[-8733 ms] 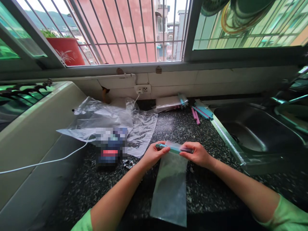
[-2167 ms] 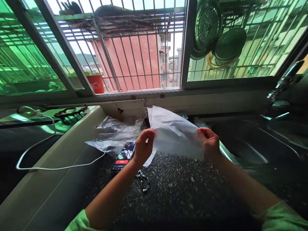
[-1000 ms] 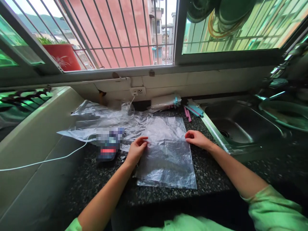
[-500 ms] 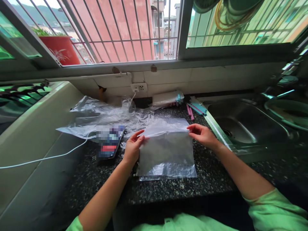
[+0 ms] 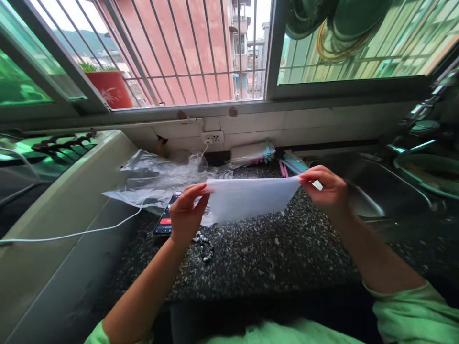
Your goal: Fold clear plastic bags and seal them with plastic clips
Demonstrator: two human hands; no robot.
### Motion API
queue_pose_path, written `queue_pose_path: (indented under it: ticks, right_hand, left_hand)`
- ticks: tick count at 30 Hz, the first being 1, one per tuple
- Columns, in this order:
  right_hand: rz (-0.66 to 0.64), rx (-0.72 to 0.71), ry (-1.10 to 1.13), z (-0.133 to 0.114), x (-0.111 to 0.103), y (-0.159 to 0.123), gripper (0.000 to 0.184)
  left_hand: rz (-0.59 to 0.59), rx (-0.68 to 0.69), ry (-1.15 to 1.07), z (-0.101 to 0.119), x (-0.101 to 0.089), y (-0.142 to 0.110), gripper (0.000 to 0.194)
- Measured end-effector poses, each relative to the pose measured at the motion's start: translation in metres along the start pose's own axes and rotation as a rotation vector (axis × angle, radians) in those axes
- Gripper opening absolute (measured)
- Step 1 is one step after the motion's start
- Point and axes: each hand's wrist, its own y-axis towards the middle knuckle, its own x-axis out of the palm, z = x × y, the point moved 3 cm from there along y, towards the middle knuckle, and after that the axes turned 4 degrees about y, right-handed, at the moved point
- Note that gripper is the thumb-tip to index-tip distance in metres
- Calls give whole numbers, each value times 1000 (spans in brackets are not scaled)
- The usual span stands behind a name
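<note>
A folded translucent plastic bag (image 5: 251,198) hangs above the counter, stretched between my two hands with a straight fold along its top. My left hand (image 5: 190,205) pinches its upper left corner between thumb and fingers. At the upper right corner, my right hand (image 5: 324,186) pinches the bag the same way. Behind my left hand a phone (image 5: 163,224) lies partly hidden on the counter. Near my left wrist is a beaded bracelet (image 5: 205,247).
Crumpled clear plastic bags (image 5: 161,174) spread at the back left. A bundle of flat plastic packets (image 5: 251,153) lies by the wall, with blue and pink strips (image 5: 294,163) beside the sink (image 5: 373,191). A white cable (image 5: 79,236) crosses the left side.
Earlier I held a narrow folded bag with a blue strip; later a wide bag lay on the counter. Now that bag is folded over and lifted off the counter by both hands.
</note>
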Motion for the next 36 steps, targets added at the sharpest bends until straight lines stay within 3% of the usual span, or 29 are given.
queue_pose_path:
  ticks: [3,7,10,15,18,22,28,32,36]
  right_hand:
    - [29,-77,-40,-10,-9,-14,5]
    - [-54,-84,-71,-11,-13,-51,11]
    - [-167,-76,-76,-10,-12,-81,15]
    - [-295,-96,-123,-11,-12,-121,19]
    - [-378,-118,-181,-11,-11,-137,19]
    - [-422,-147,-204,-15,-6,-145,19]
    - [-400,-270,-186,-33,7,-141,16]
    - [-398,-332,-184,-37,12,-143,19]
    - [-402,-313,-296,-22,14,-141,28]
  left_hand:
    - [-21,84,15,5,-7,-13,24]
    - [-167,-143,-12,-3,-12,-45,40]
    - [-181,-322,60,-12,-18,-70,35]
    - [-315,-367,199,-23,-29,-100,27]
    - [-454,-252,351,-25,-34,-108,22]
    - [-503,108,615,-11,-28,-113,23]
    - [-664,522,734,16,31,-135,35]
    - [-722,595,753,13,53,-145,27]
    - [-748,605,629,11,51,-147,26]
